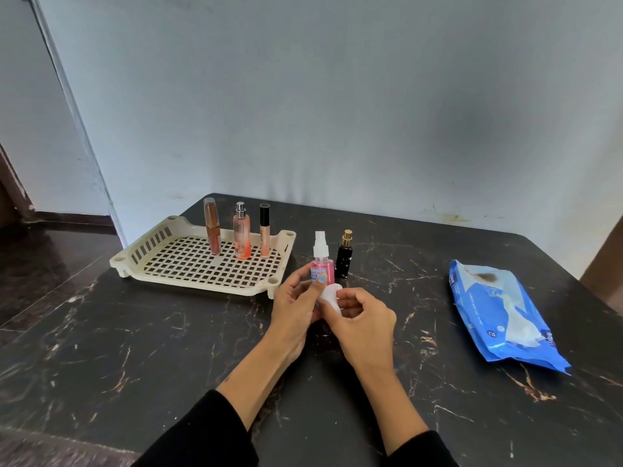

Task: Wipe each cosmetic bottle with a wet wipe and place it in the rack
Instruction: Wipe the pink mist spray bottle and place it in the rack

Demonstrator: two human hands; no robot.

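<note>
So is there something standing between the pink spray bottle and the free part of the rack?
Nothing visible does. The pink spray bottle with the white nozzle, gripped by the left hand, is just right of the beige plastic lattice rack. The rack's near half is bare; its three bottles stand along the far side.

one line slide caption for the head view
Left hand holds pink spray bottle while right hand wipes it; three bottles already in rack.
</note>
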